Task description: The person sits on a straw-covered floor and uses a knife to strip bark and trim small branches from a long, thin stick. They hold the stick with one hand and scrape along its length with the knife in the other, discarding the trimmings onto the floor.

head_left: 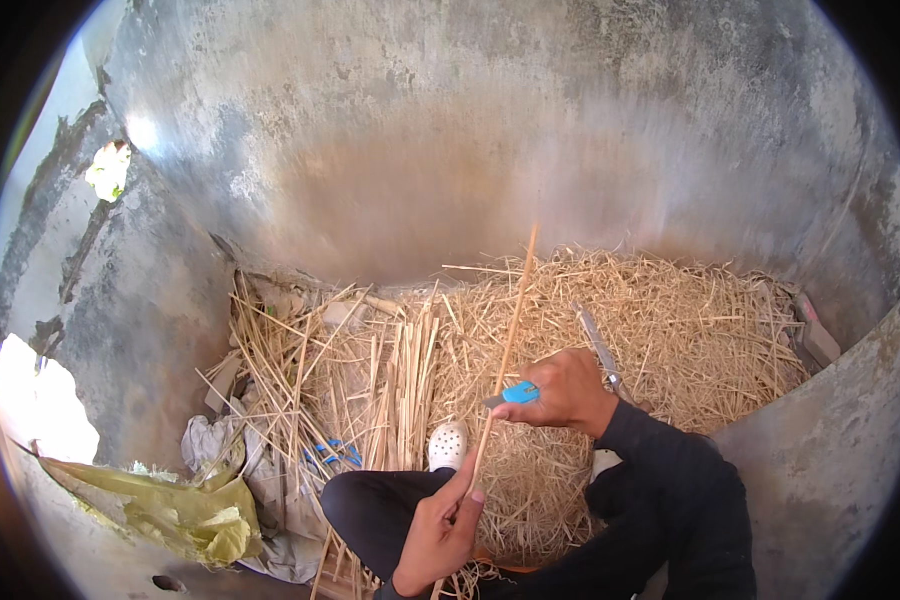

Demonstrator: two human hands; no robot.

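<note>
Keep the blade of the blue-handled knife at a shallow angle against the thin cane strip and draw it along the grain; a steep angle would likely cut through. The strip runs from 6 o'clock, at the person's lap, up toward 12 o'clock over the straw pile.

The left hand is closed narrowly, thumb and fingers pinching the strip's lower end. The right hand is wrapped around the knife handle, blade touching the strip at mid-length. A white clog sits just beside the strip at 9 o'clock. Loose split canes lie at 10 o'clock.
</note>
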